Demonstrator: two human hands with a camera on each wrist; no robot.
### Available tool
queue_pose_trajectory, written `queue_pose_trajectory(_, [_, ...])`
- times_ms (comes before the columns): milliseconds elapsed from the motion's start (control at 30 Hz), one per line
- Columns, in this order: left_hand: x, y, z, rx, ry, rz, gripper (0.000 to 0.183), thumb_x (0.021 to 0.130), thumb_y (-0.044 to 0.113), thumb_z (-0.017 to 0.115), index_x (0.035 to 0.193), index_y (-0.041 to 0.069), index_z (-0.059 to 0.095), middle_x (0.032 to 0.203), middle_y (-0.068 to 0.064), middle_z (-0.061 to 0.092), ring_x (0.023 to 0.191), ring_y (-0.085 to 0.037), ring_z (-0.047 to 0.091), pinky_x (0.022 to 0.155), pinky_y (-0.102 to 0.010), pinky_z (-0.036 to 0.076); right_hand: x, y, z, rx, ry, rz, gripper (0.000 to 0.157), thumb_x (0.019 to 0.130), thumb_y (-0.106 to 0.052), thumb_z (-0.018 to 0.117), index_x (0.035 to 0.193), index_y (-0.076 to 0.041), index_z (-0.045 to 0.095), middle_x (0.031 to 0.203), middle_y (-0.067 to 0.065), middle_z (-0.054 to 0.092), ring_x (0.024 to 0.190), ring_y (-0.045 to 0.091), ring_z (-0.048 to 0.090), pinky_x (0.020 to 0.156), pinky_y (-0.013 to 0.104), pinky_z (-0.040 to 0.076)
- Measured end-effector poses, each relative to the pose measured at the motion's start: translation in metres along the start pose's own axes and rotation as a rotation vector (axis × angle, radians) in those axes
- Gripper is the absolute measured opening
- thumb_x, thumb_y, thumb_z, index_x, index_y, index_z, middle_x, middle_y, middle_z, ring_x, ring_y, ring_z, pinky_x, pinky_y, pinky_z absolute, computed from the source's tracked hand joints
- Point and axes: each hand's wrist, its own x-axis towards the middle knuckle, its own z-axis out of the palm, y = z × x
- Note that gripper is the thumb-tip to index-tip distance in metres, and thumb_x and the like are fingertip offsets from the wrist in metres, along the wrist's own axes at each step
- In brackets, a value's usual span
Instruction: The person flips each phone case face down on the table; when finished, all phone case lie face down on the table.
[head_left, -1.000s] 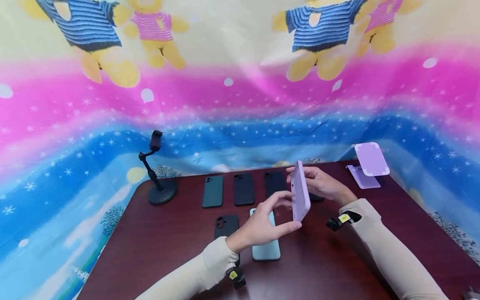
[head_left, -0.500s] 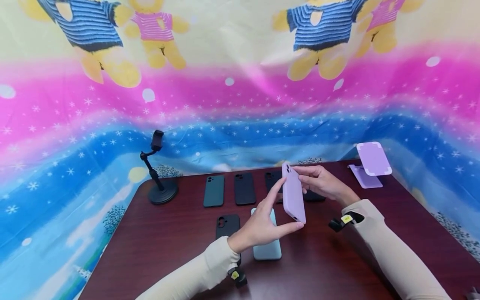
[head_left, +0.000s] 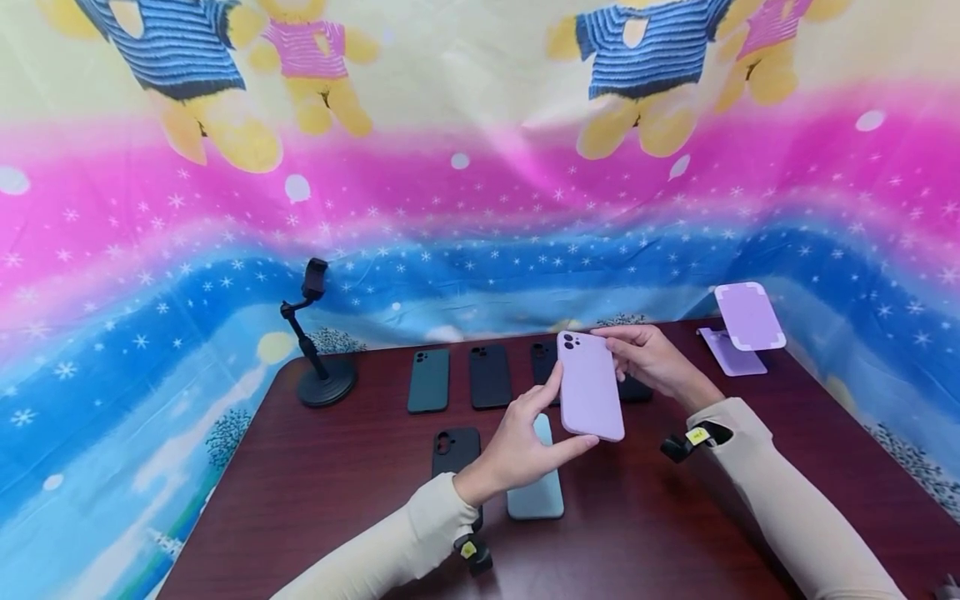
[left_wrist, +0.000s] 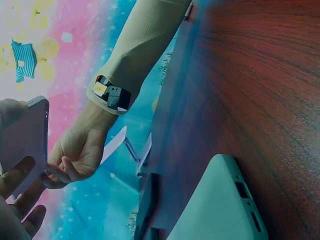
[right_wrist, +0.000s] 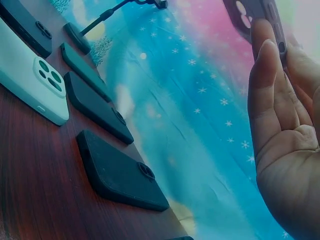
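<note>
A lilac phone case (head_left: 591, 392) is held up above the table, its back with the camera cutouts facing the head camera. My left hand (head_left: 516, 447) grips it by the lower left, thumb along the bottom edge and fingers at the left side. At the upper right corner, my right hand (head_left: 651, 362) pinches it between thumb and fingers. In the left wrist view the case (left_wrist: 25, 140) is seen partly from the side, fingers spread against it. Light shows through its camera holes in the right wrist view. Below my left hand lies a mint phone case (head_left: 536, 493).
A dark green case (head_left: 428, 381) and several dark cases, one dark blue (head_left: 490, 377), lie in a back row. Another black case (head_left: 455, 450) is partly under my left wrist. A black phone stand (head_left: 324, 383) stands back left, a lilac stand (head_left: 750, 317) back right on the table (head_left: 645, 517).
The lilac case has turned from nearly edge-on to showing its back to the head camera. My right fingers have shifted to its upper right corner; the left hand stays nearly in place.
</note>
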Motion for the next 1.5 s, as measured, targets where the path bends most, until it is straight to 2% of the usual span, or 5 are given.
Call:
queue_pose_trajectory(300, [0.0,-0.003,0.003,0.003,-0.112,-0.043,0.095,0.096,0.037,0.073,0.165,0.011,0.013,0.135,0.008,0.069,0.135,-0.006,0.054,0.116,-0.045,0.035,0.002,0.002,-0.002,-0.148,0.079,0.052,0.03,0.108,-0.013,0.052,0.125,-0.021,0.075,0.092,-0.004,0.077,0.064,0.005,0.067,0.055,0.023,0.054])
queue_pose_trajectory(733, [0.0,-0.008,0.012,0.081,-0.195,-0.137,0.105,0.093,0.041,0.076,0.165,0.005,0.009,0.126,0.008,0.074,0.128,-0.002,0.06,0.11,-0.032,0.047,-0.006,0.006,-0.009,-0.408,0.094,0.177,0.033,0.105,-0.016,0.061,0.131,0.002,0.068,0.086,-0.001,0.079,0.058,0.016,0.068,0.052,0.035,0.057])
queue_pose_trajectory(1000, [0.003,-0.015,0.027,0.358,-0.262,-0.114,0.099,0.087,0.049,0.08,0.16,0.005,0.029,0.106,0.01,0.077,0.095,-0.006,0.061,0.081,-0.018,0.043,-0.018,0.009,-0.014,-0.548,0.003,0.303,0.037,0.104,-0.022,0.063,0.129,0.005,0.067,0.087,0.009,0.08,0.061,0.029,0.073,0.053,0.043,0.059])
queue_pose_trajectory(1300, [0.004,-0.022,0.046,0.564,-0.38,-0.108,0.079,0.083,0.057,0.08,0.139,0.009,0.053,0.086,0.02,0.071,0.083,0.0,0.045,0.073,-0.017,0.035,-0.029,0.022,-0.019,-0.643,-0.146,0.452,0.036,0.104,-0.025,0.062,0.127,0.003,0.067,0.085,0.01,0.079,0.065,0.028,0.076,0.054,0.043,0.059])
queue_pose_trajectory(1500, [0.002,-0.022,0.059,0.719,-0.453,-0.1,0.097,0.084,0.065,0.074,0.151,0.0,0.048,0.073,0.023,0.06,0.082,-0.004,0.043,0.072,-0.019,0.033,-0.034,0.025,-0.018,-0.683,-0.186,0.525,0.031,0.104,-0.026,0.062,0.122,-0.002,0.069,0.082,0.009,0.079,0.063,0.025,0.075,0.054,0.04,0.059])
